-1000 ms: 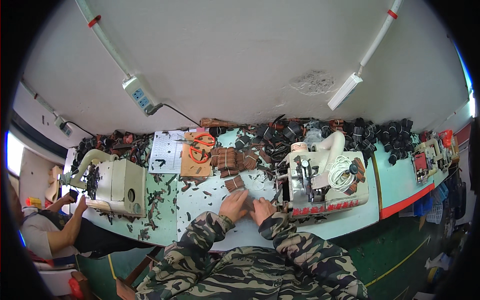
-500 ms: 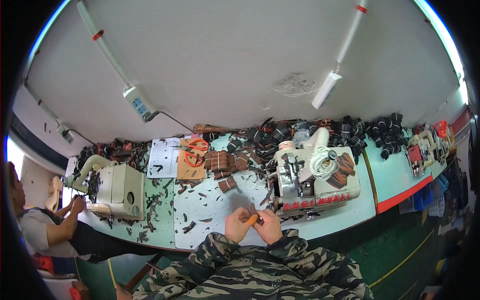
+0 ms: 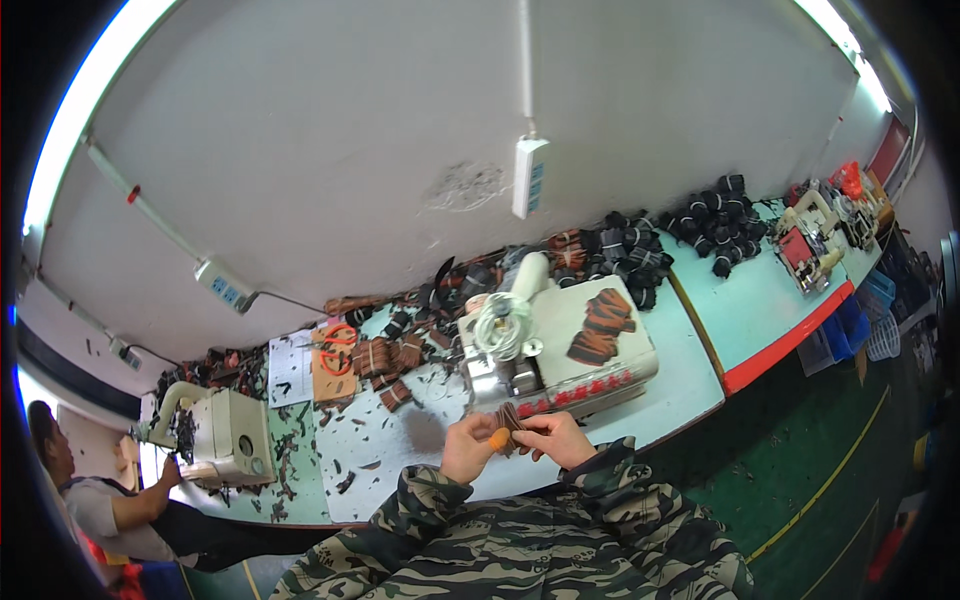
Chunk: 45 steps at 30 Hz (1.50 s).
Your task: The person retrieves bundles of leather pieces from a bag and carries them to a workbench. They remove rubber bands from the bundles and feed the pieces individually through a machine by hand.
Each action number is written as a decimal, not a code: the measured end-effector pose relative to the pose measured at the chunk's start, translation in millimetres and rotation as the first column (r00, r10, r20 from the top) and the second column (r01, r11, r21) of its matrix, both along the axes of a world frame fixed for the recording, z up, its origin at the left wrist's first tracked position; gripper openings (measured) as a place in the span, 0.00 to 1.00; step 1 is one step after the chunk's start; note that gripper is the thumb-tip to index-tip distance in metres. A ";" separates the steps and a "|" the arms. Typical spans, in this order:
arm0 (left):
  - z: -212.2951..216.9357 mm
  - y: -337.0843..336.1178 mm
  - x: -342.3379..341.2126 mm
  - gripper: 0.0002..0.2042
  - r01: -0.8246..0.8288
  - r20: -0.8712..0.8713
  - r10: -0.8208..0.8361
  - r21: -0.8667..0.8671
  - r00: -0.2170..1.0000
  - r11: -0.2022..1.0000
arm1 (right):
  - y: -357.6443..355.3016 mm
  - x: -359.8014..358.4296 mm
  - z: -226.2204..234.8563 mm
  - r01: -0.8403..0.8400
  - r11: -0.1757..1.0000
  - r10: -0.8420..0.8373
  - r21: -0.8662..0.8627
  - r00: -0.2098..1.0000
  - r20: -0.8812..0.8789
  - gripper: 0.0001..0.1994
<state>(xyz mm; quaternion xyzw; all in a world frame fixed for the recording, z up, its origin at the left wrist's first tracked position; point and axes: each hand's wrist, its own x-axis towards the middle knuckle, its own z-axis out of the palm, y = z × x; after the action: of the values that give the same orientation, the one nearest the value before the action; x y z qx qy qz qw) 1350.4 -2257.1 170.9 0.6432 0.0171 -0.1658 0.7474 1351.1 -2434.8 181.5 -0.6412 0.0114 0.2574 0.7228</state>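
in two hands (image 3: 468, 447) (image 3: 562, 440), one brown bunch (image 3: 509, 416)

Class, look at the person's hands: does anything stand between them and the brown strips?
Nothing visible does: the left hand and right hand both hold the strips. An orange cover shows on the left hand.

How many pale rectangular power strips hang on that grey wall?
3: one pale rectangular power strip right of the rough grey wall patch; a second strip further left; a third strip farthest left. Others may be out of view.
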 end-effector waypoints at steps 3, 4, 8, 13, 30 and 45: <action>-16.3 -20.1 10.6 0.07 -0.098 0.219 -0.018 0.505 0.975 0.858 | -20.0 13.1 -13.7 0.058 0.940 0.037 -0.336 0.962 0.269 0.12; 7.0 -37.7 12.9 0.09 -0.115 0.227 -0.008 0.524 0.974 0.844 | -31.1 20.9 -13.3 0.195 0.899 -0.010 -0.391 0.903 0.429 0.11; 15.1 -69.8 21.5 0.12 -0.200 0.509 -0.351 0.746 0.786 0.635 | -65.9 60.5 -17.9 0.409 0.632 0.214 -0.658 0.724 0.656 0.06; 2.2 -101.5 59.1 0.12 -0.289 0.583 -0.564 0.799 0.585 0.527 | -96.9 92.3 -21.1 0.308 0.581 0.358 -0.753 0.734 0.577 0.11; 11.3 -122.9 51.9 0.21 -0.195 0.024 0.194 0.031 0.981 0.980 | -72.2 60.1 -8.5 0.379 0.866 0.007 -0.327 0.644 0.765 0.12; 20.8 -52.0 22.9 0.18 0.070 0.160 -0.402 0.864 0.902 0.499 | -35.7 32.0 16.5 0.065 0.942 0.062 -0.329 0.930 0.361 0.15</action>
<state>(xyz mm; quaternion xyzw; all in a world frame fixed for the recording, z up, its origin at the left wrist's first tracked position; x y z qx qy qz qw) 1373.3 -2309.1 191.7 0.9359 -0.1244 -0.1251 0.3048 1383.1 -2470.5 198.0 -0.7913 -0.0794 0.1270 0.5927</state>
